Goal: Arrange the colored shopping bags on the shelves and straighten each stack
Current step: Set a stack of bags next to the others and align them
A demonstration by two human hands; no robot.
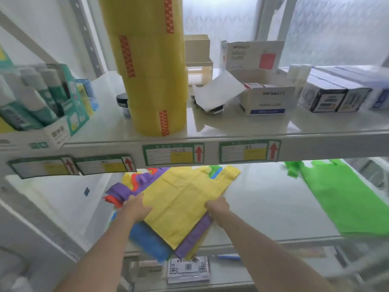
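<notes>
Bag stack: yellow bag (185, 199) on top of purple, blue and red bags, skewed, on the lower shelf (263, 203), near edge.
Left hand (134, 207): grips the stack's left edge.
Right hand (217, 206): grips the right edge.
Green bag (345, 199): flat, far right, apart.

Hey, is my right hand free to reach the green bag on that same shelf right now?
Probably yes. The green bag lies to the right of your right hand, bare shelf between them. You'd need to let go of the yellow bag first.
</notes>
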